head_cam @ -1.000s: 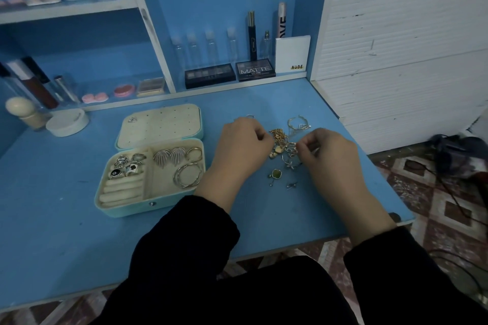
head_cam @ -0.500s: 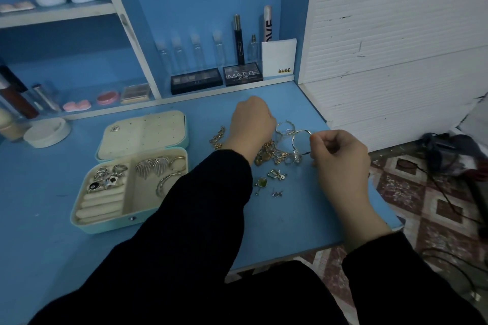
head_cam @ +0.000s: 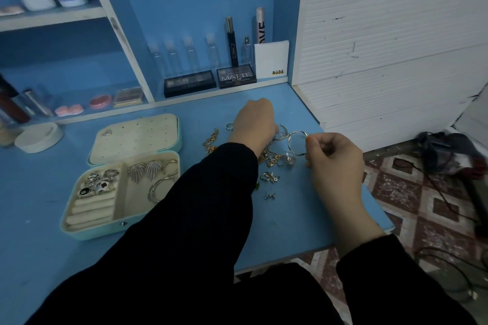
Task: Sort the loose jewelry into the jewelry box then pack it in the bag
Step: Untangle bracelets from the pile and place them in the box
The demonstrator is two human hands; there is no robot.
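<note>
Right hand [head_cam: 335, 158] grip was pinched shut on a silver hoop [head_cam: 297, 143] at the right side of the loose jewelry pile [head_cam: 276, 159], near the table's [head_cam: 290, 224] right edge. Left hand [head_cam: 253, 124] sat knuckles-up over the pile's far side, fingers curled under and hidden, so couldn't tell if its grip held anything. Open jewelry box [head_cam: 92, 232] lay well left on the table, rings and hoops in its compartments

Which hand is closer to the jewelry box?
Left. The left hand is over the loose pile, right of the box; the right hand is farther right, pinching a hoop.
</note>
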